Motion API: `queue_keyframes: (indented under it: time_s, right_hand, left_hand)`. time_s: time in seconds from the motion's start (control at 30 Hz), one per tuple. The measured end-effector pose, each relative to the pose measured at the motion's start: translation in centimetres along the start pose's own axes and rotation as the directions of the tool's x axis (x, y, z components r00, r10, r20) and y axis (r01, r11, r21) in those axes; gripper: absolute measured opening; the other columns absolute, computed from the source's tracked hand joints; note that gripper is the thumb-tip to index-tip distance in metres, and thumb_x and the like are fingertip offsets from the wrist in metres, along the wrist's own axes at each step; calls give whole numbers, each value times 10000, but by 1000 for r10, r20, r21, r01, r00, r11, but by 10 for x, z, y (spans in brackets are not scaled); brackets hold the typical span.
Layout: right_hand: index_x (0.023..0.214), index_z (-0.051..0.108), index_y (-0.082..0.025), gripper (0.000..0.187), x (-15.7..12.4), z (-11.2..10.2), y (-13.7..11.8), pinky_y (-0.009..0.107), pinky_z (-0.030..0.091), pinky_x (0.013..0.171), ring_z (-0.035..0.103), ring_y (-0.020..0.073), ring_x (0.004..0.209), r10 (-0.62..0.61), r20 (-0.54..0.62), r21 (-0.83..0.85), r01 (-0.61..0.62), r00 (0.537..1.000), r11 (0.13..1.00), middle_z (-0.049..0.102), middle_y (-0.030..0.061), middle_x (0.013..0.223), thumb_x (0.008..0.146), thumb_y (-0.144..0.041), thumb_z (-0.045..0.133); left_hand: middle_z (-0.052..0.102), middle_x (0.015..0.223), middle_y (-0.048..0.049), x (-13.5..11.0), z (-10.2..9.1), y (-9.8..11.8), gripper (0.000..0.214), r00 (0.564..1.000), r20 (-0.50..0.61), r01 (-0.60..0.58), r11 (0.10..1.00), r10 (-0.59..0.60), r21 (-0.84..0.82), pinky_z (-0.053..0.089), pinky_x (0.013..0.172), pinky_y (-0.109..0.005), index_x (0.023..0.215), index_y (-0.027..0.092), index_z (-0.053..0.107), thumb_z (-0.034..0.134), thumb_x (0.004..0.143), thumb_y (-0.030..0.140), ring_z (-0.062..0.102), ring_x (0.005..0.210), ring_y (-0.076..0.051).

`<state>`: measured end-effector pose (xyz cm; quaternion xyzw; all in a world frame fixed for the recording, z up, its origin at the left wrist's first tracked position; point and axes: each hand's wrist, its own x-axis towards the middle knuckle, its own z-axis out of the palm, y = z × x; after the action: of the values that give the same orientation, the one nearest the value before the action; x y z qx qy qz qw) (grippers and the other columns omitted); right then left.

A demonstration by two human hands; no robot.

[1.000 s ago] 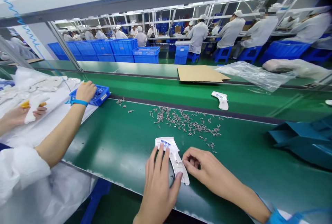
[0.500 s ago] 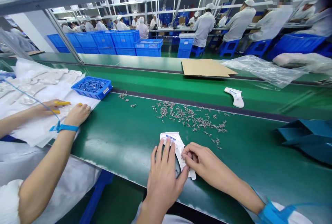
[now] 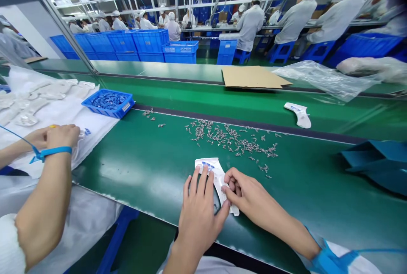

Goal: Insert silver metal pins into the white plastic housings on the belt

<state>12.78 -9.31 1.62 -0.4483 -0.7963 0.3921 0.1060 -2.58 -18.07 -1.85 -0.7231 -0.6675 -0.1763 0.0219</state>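
left hand [image 3: 199,208] flat on white casing [image 3: 211,167] | right hand [image 3: 246,193] pinched closed — contents unclear (loose screws [image 3: 232,139] beyond)

Blue tray [image 3: 108,103] of small parts at left — flat cardboard [image 3: 254,77], clear plastic bag [image 3: 321,78] farther back

Green bench [image 3: 143,159] carries white shell [image 3: 210,165] and, seemingly, screws [image 3: 229,139].

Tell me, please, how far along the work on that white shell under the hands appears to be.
Done, it seems: one white piece lies apart on the far belt. In hand: the left hand lies flat on the white shell, while the fingers of the right hand curl at its edge; any part held is hidden. Left: many small metal parts lie loose beside it.
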Motion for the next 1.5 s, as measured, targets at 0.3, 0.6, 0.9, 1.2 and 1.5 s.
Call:
queue_keyframes:
  time_s: [0.3, 0.6, 0.9, 1.2, 1.5]
  right_hand:
    - [1014, 498, -245, 122, -1, -6, -1, 294, 470, 600, 621, 161, 656, 92, 39, 125, -96, 995, 987, 669, 19, 894, 938, -340, 495]
    - [894, 505, -244, 179, 5, -2, 5, 267, 434, 568, 613, 158, 645, 122, 25, 149, -125, 992, 981, 664, -1, 847, 903, -411, 569]
    - [951, 499, -244, 187, 4, -2, 8, 279, 481, 614, 618, 164, 693, 128, -1, 247, -124, 992, 961, 648, -5, 828, 878, -385, 597]
    - [981, 486, -233, 305, 1, -17, 13, 246, 497, 558, 639, 138, 673, 165, 33, 573, -154, 986, 805, 673, 33, 978, 814, -389, 688]
    - [834, 632, -162, 58, 120, -142, 77, 293, 585, 735, 688, 176, 790, 367, -355, 651, -54, 860, 757, 714, 69, 809, 821, -199, 676]
  left_hand:
    - [421, 1541, -143, 4, -1, 1, 602, 1000, -13, 24, 999, -24, -44, 400, 1101, -496, 1479, 128, 366, 495, 968, 419, 349, 1443, -313]
    - [399, 1555, -137, 4, -3, 0, 554, 999, 38, 28, 998, -26, -58, 397, 1098, -515, 1432, 143, 430, 511, 962, 426, 336, 1447, -319]
    - [436, 1531, -140, 4, -2, -2, 562, 1000, 10, 16, 997, -15, -70, 419, 1085, -509, 1444, 163, 428, 510, 963, 442, 358, 1437, -322]
    - [244, 1627, -121, -2, -7, -3, 648, 996, -12, 80, 982, -84, -173, 460, 1059, -484, 1557, 235, 206, 453, 990, 427, 280, 1478, -310]
    - [436, 1527, -118, 2, 1, -2, 657, 995, -33, 90, 985, -96, -147, 489, 1030, -503, 1541, 228, 220, 508, 971, 378, 349, 1441, -318]
